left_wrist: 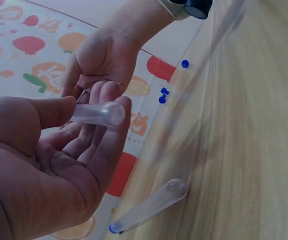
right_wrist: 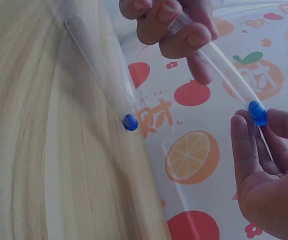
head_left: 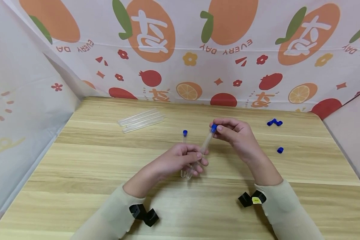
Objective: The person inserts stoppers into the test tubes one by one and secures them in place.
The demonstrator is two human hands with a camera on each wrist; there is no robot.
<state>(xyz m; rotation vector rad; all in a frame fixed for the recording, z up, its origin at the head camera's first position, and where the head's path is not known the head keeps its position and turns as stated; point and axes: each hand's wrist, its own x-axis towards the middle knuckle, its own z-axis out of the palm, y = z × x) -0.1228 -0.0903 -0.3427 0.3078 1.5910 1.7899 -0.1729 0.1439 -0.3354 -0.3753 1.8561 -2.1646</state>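
A clear test tube [head_left: 207, 142] slants upward between my two hands, its rounded bottom toward me. My left hand [head_left: 184, 158] pinches it along its length between thumb and fingers. At the tube's upper end sits a blue cap [right_wrist: 257, 113], which my right hand [head_left: 235, 136] holds between thumb and fingertips. Behind my left hand a second tube [left_wrist: 151, 206] lies on the table, its blue cap [head_left: 185, 133] pointing away from me; in the head view my left hand covers its middle.
Several clear tubes without caps [head_left: 141, 120] lie side by side at the back left of the wooden table [head_left: 87, 166]. A cluster of blue caps [head_left: 274, 122] lies at the back right, with one loose cap [head_left: 280, 150] nearer me. A fruit-print cloth [head_left: 168, 73] hangs behind the table.
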